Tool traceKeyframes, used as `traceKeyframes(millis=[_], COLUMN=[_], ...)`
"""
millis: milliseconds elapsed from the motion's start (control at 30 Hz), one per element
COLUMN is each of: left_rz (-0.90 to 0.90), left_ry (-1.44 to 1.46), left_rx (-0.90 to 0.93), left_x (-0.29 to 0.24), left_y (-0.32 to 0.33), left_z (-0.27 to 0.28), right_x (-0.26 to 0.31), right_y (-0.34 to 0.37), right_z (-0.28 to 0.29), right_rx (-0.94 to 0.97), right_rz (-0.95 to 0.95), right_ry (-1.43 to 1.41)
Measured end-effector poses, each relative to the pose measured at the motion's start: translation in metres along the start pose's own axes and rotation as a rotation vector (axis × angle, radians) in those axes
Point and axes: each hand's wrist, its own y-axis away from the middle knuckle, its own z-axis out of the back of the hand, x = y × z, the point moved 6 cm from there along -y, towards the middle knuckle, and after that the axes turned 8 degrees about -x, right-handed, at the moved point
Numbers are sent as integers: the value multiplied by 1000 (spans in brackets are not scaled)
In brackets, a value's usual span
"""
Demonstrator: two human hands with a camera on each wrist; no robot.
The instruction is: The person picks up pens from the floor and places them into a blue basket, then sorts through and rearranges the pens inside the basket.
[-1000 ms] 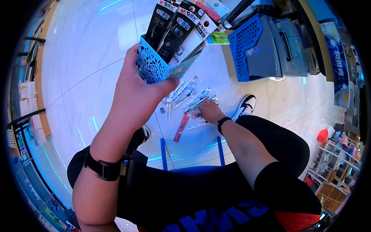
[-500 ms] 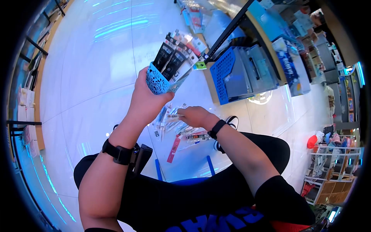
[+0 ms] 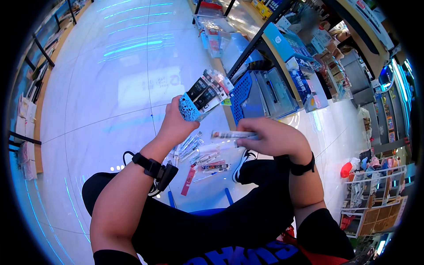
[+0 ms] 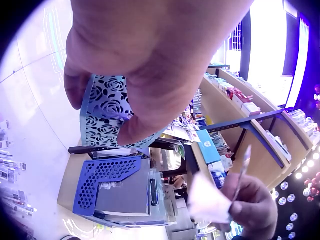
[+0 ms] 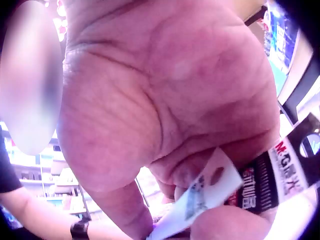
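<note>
My left hand (image 3: 173,126) grips a light-blue basket (image 3: 187,109) with a cut-out rose pattern, tilted above the floor. Black and white M&G packets (image 3: 204,93) stick up out of it. In the left wrist view, fingers wrap the patterned wall of the basket (image 4: 105,110). To the right, my right hand (image 3: 274,136) pinches slim packets (image 3: 227,134) above the floor. Up close in the right wrist view, a black M&G hang tag (image 5: 280,175) and a white tag (image 5: 205,197) show at the fingers. Below lie loose slim packets (image 3: 191,146) and a red strip (image 3: 187,182).
A blue perforated file holder (image 3: 242,95) with folders stands at the base of a shelf on the right. Beyond, a white rack (image 3: 375,185) holds goods. Shelving (image 3: 31,115) lines the left side. My shoe (image 3: 244,164) is beside the packets.
From the pile on the floor, my right hand has picked up slim packets and moved them up and right. The basket in my left hand has moved farther from the head camera.
</note>
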Motion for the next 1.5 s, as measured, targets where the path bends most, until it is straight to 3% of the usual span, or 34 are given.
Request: traceKeyframes(millis=[67,300,467,533,767,867,1200,1500], left_rz=[17,73,20,16,59,14,32,-5], left_ry=[-21,-117,-226,-224,-200,-197,-140,-147], left_rx=[35,197,280,291,342,338,341,333], left_x=[3,11,8,5,-4,-6,-12,-11], left_y=[5,26,42,45,56,60,66,64], left_z=[-9,-32,-44,-47,-52,-52,-48,-46], right_x=[-10,-48,-59,-57,-47,-34,-22,-14], right_y=[6,-3,-11,-16,-20,-17,-23,-21], right_z=[13,35,22,22,2,-6,-35,-32], right_rx=[-87,-373,-354,-318,-302,-401,-399,-549], right_rz=[33,-65,-75,-131,-149,-29,126,190], right_ry=[-324,-275,-289,-125,-107,175,345,450])
